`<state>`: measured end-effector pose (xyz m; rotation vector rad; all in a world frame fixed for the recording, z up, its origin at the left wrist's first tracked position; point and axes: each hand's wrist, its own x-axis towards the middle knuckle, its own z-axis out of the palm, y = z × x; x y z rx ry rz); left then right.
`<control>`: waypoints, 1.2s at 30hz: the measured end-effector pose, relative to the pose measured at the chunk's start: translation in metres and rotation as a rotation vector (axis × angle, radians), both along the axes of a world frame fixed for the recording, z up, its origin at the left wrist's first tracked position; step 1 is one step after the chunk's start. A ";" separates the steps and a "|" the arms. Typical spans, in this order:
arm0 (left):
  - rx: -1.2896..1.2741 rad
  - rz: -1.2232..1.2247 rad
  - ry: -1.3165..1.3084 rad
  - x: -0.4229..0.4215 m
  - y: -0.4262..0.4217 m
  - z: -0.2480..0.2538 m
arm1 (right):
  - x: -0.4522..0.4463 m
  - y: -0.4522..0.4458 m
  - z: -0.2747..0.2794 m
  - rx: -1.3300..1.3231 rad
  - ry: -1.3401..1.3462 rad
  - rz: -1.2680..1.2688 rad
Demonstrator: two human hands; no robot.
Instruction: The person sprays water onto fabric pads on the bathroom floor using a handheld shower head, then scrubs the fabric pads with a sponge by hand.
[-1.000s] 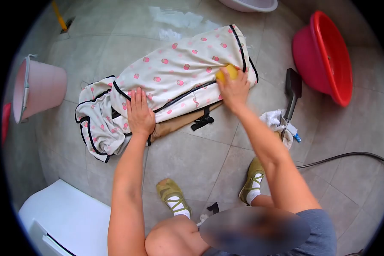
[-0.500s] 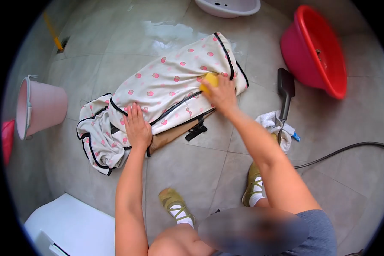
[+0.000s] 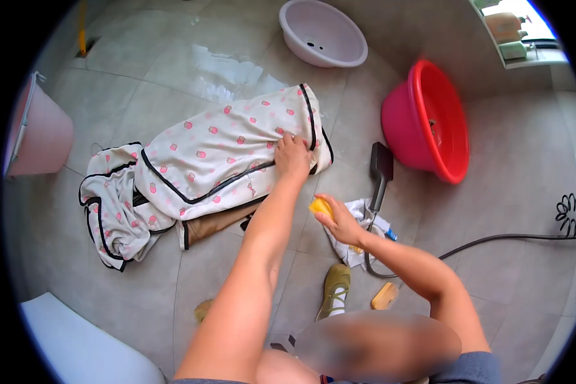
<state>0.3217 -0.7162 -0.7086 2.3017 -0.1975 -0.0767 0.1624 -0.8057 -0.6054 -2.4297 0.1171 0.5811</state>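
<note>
A white fabric cover (image 3: 227, 150) with small pink prints and black piping lies on the tiled floor, bunched up at its left end. My left hand (image 3: 293, 157) rests on the cover near its right end, fingers spread over the cloth. Held in my right hand (image 3: 345, 224) is a yellow bar of soap (image 3: 321, 208), off the cover and just above the floor. Part of a tan panel (image 3: 214, 225) shows under the cover's near edge. A white rag (image 3: 347, 246) lies below and beside my right hand.
A black-handled shower head or brush (image 3: 381, 168) and a hose (image 3: 486, 240) lie to the right. Nearby are a red basin (image 3: 421, 121) on its side, a wooden brush (image 3: 384, 296), a pale basin (image 3: 326, 54), a pink bucket (image 3: 47, 131) and a water puddle (image 3: 221, 70).
My right hand has lifted the soap off the cover and drawn it back towards me. My left hand has moved from the cover's left part to its right end. The view has shifted.
</note>
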 end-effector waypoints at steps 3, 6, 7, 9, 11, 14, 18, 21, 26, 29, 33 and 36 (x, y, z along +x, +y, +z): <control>-0.083 0.103 -0.031 0.008 -0.001 -0.028 | -0.003 0.001 0.014 0.062 0.057 -0.061; -0.125 0.084 -0.032 0.007 0.011 -0.015 | -0.010 -0.015 -0.014 0.136 -0.002 -0.162; -0.182 0.059 0.020 0.006 0.009 -0.001 | -0.006 -0.010 -0.017 0.205 0.041 -0.283; -0.058 0.103 -0.032 0.003 -0.003 0.027 | 0.003 -0.002 -0.021 0.320 0.135 -0.515; 0.026 0.077 0.090 0.004 -0.015 0.039 | 0.004 0.009 -0.035 0.334 0.034 -0.509; 0.086 0.144 0.112 0.004 -0.024 0.015 | 0.007 0.025 -0.026 0.353 0.125 -0.530; -0.034 0.163 0.017 0.006 -0.010 -0.021 | -0.004 0.021 -0.017 0.332 0.150 -0.340; -0.845 0.147 0.501 0.027 0.019 -0.013 | -0.005 0.005 -0.014 0.283 0.140 -0.395; -1.645 -0.019 0.618 0.027 0.182 0.037 | 0.039 -0.004 -0.012 0.567 -0.062 -0.723; -1.272 0.054 0.515 -0.005 0.260 0.093 | 0.078 0.012 -0.036 0.793 -0.059 -0.774; -0.455 -0.016 0.473 -0.021 0.349 0.075 | 0.137 0.039 -0.087 0.514 -0.216 -0.565; 0.226 0.138 0.284 -0.046 0.363 0.037 | 0.188 0.037 -0.107 0.170 -0.263 -0.157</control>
